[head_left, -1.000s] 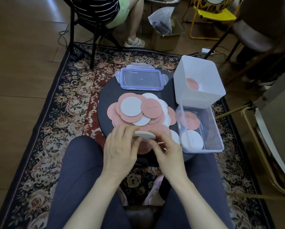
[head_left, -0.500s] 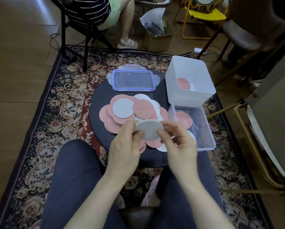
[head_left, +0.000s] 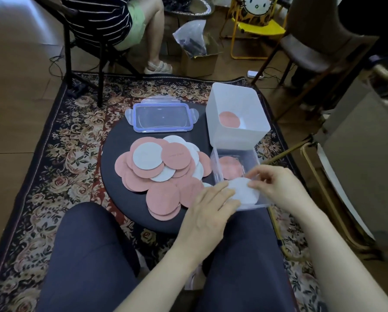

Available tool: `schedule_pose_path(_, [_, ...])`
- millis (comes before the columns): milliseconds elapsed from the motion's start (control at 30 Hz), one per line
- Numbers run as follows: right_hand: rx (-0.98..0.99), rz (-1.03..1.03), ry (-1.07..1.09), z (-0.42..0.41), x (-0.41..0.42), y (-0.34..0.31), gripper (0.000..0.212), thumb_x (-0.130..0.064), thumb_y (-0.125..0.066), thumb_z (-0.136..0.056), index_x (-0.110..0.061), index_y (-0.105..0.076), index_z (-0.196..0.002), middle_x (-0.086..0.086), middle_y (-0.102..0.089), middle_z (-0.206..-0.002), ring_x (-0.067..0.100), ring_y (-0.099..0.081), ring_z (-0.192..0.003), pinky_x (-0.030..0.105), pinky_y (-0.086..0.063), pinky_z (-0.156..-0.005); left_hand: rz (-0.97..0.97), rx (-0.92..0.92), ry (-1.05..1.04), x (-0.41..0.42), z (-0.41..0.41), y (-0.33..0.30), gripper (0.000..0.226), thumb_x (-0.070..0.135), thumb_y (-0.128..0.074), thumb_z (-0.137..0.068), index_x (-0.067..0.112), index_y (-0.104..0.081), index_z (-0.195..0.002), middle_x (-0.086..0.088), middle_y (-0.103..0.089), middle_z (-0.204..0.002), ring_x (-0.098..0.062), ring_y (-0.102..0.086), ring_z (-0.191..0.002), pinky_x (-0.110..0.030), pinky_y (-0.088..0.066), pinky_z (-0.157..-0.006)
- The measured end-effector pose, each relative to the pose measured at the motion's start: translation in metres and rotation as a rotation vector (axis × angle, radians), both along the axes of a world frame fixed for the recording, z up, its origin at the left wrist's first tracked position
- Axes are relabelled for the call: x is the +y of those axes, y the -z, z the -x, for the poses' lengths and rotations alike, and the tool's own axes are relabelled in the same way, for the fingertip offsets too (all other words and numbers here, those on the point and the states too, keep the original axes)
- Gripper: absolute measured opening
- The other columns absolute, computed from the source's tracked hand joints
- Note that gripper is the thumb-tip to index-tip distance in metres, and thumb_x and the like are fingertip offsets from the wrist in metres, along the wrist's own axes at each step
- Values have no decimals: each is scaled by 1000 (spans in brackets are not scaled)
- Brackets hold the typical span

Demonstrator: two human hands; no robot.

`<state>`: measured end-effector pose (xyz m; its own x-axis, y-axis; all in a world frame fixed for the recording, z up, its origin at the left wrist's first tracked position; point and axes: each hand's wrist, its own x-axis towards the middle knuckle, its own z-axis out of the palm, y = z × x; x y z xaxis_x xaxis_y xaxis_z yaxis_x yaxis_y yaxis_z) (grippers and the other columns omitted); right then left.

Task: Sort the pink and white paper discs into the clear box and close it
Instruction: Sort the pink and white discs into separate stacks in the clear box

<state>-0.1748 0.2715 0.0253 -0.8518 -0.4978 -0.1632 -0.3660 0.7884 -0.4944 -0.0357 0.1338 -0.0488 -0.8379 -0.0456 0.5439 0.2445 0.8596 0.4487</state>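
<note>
Both hands on one white disc (head_left: pixel 244 191) at the near end of the clear box (head_left: pixel 255 154); left hand (head_left: pixel 207 207) with fingers laid long and nearly flat on the disc's left side; right hand (head_left: pixel 276 184) with fingertips bent and pinching its right edge; near box wall partly hidden by the hands; a pink disc (head_left: pixel 230 166) lying deeper in the box; just behind, a white tub (head_left: pixel 253 129) with one pink disc inside; to the left, a messy pile of discs (head_left: pixel 163 170), pink and white, on the round dark table (head_left: pixel 115 158); beyond the pile, the clear lid (head_left: pixel 162 118) with blue rim, lying flat; half a second ago, held up above the pile, now moved right and down to the box.
</note>
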Motion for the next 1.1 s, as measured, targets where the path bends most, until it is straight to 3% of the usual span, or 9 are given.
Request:
schedule_pose_path(100, [49, -146, -32, -2, -10, 0, 12, -32, -69, -83, -41, -71, -92, -17, -65, -76, 7, -58, -76, 29, -44, -67, -3, 30, 6, -4, 3, 3, 26, -8, -71, -76, 11, -71, -93, -5, -68, -110, -22, -52, -122, -31, -40, -93])
schedule_pose_path(200, [136, -265, -70, -3, -13, 3, 23, -35, -65, -86, -40, -70, -108, -15, -72, -97, 10, -62, -96, 30, -49, -80, -54, 48, 1, -5, 4, 4, 16, -1, -70, -81, 11, -71, -91, -4, -69, -109, -22, -56, -118, -32, -45, -88])
schedule_pose_path(367, [166, -324, -104, -5, -12, 3, 27, -34, -61, -87, -42, -66, -113, -15, -72, -93, 12, -63, -93, 34, -51, -82, -162, 86, -6, -6, 4, 3, 13, 11, -60, -90, 8, -72, -87, -7, -70, -106, -24, -61, -113, -36, -51, -82])
schedule_pose_path(533, [143, -299, -88, -7, -9, 2, 20, -31, -60, -88, -39, -71, -102, -15, -72, -96, 10, -63, -93, 30, -49, -77, -175, 95, -8, -6, 4, 1, 14, 12, -59, -90, 9, -72, -84, -5, -70, -105, -22, -61, -113, -35, -51, -79])
schedule_pose_path(667, [120, -159, 7, -14, -5, -1, 16, -34, -62, -88, -38, -71, -101, -20, -68, -85, 7, -62, -86, 30, -49, -74, -161, 84, -11, -5, 2, 0, 9, 10, -63, -88, 9, -72, -89, -6, -69, -109, -23, -60, -114, -36, -50, -81])
schedule_pose_path(800, [156, 200, 170, -32, -3, -3, 15, -29, -65, -86, -37, -72, -96, -17, -68, -78, 11, -59, -70, 39, -52, -69, -194, 62, -37, -10, -5, -2, 16, 10, -64, -90, 9, -69, -104, -9, -63, -123, -25, -56, -119, -37, -48, -89])
schedule_pose_path(867, [122, 403, 204, -47, -10, -5, 17, -22, -68, -85, -36, -73, -92, -13, -68, -76, 12, -56, -63, 29, -49, -63, -231, 48, -131, -18, -13, -7, 19, 15, -62, -91, 12, -68, -109, -6, -61, -126, -24, -55, -119, -36, -46, -92])
schedule_pose_path(967, [65, 583, 169, -76, -30, -4, 25, -12, -70, -84, -35, -72, -92, -23, -65, -73, 6, -48, -55, 11, -38, -55, -284, 44, -349, -33, -27, -9, 24, 20, -61, -91, 13, -68, -113, -3, -61, -123, -22, -57, -112, -32, -43, -94])
schedule_pose_path(1100, [-86, 594, 52, -108, -59, 16, 32, -14, -68, -85, -38, -65, -107, -17, -66, -89, 9, -47, -55, 13, -40, -57, -258, -118, -641, -54, -47, -2, 49, 43, -58, -85, 15, -59, -126, -3, -56, -128, -24, -53, -117, -35, -37, -97])
